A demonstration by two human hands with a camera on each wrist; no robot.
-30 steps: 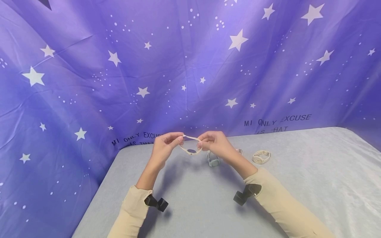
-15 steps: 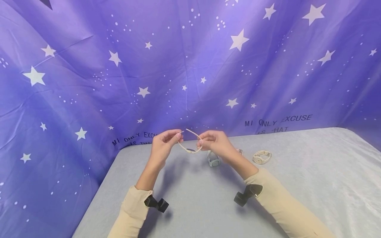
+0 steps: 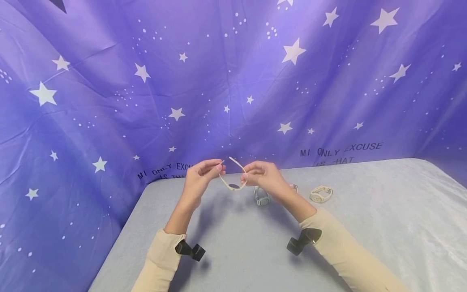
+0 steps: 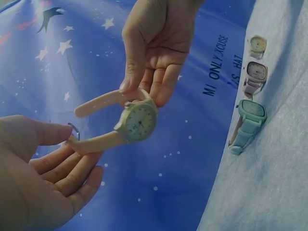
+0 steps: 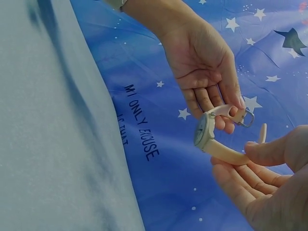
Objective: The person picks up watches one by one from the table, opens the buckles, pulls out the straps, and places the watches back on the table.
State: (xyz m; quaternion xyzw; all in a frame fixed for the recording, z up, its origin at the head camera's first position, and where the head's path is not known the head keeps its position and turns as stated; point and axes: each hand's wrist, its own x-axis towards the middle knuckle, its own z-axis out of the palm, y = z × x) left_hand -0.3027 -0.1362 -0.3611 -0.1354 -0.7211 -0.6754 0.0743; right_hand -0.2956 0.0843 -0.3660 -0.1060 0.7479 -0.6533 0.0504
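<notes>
Held watch (image 4: 139,121): cream, with a round pale dial and small dark markings; in the air above the surface (image 3: 240,259), between the two hands, strap undone and bent into an open U with the dial at the bottom of the bend
Left hand (image 3: 198,178): to the left of the held watch, thumb and fingers pinching the strap at its buckle end
Right hand (image 3: 264,177): to the right of the held watch, thumb and fingers pinching the holed half of the strap partway along, the tip standing free past them
Buckle (image 4: 73,131): metal, on the left end of the held watch, apart from the holed strap end (image 4: 96,103)
Pale green watch (image 4: 252,116): on the surface, to the right of the held watch and the nearest to it of the three others, squarish case
Pink watch (image 4: 256,72): further right of the held watch, mostly behind the right arm in the head view
Cream-strapped watch (image 3: 321,194): furthest right of the held watch, its strap looped
Sleeves (image 3: 160,255): beige, nearer the person than the held watch, a black device (image 3: 198,252) at each cuff
Curtain (image 3: 204,73): purple-blue with white stars, behind the held watch, black lettering (image 3: 341,149) low on it to either side
</notes>
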